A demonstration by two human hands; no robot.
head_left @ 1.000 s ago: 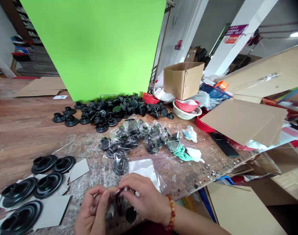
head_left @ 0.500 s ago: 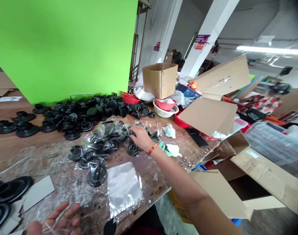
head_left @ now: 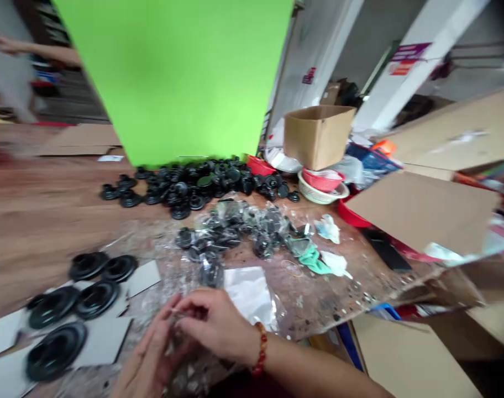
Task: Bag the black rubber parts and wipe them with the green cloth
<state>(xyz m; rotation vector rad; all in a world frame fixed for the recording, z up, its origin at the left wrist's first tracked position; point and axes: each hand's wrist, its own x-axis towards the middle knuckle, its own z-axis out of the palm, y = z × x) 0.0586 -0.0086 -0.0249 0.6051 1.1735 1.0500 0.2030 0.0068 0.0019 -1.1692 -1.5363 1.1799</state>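
My left hand (head_left: pixel 150 354) and my right hand (head_left: pixel 219 326) meet low in the middle of the view. Between their curled fingers is a clear plastic bag (head_left: pixel 185 376), partly hidden and smeared by motion. Just beyond my right hand lies a stack of flat clear bags (head_left: pixel 250 290) on the worktable. To the left, black round flanged parts (head_left: pixel 96 298) rest on pale square cards (head_left: pixel 142 279). Ahead of my hands is a heap of black parts wrapped in clear plastic (head_left: pixel 231 226).
Many unwrapped black parts (head_left: pixel 185 188) are piled before a green panel (head_left: pixel 177 77). On the right stand a cardboard box (head_left: pixel 318 132), a white basket (head_left: pixel 322 196), a green cloth (head_left: pixel 312 258) and open cartons (head_left: pixel 409 354). Another person's arm (head_left: pixel 48 52) shows at far left.
My right hand has come back from the wrapped heap to my left hand, and both now meet at the clear bag. The view has turned left.
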